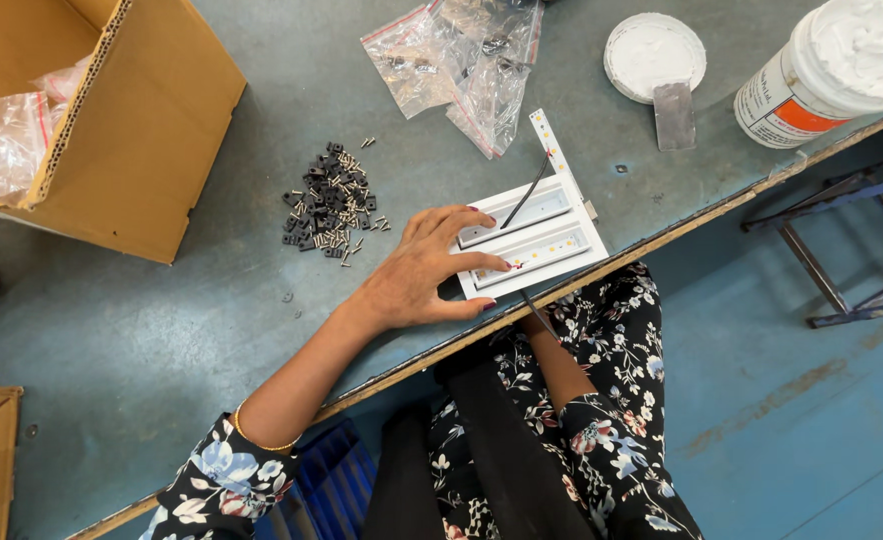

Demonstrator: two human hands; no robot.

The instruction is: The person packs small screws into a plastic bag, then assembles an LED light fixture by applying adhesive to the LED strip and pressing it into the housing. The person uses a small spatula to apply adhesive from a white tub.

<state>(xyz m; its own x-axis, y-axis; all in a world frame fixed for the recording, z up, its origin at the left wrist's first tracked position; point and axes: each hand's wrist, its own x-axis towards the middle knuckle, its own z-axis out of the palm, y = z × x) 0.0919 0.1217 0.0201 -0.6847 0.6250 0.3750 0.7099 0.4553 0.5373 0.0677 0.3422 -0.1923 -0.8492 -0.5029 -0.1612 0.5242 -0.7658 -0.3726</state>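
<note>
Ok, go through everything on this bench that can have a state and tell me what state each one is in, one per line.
Left hand: flat on the white fixture, fingers spread.
Right hand: below the bench edge, out of view.
White fixture: lying flat at the bench edge, both troughs open, black wire hanging out.
Tub: open, full of white paste.
Lid: off, lying paste side up.
Cardboard box: open, on its side.
Plastic bags: crumpled, nearly empty.
Screws and clips: loose in a pile.
</note>
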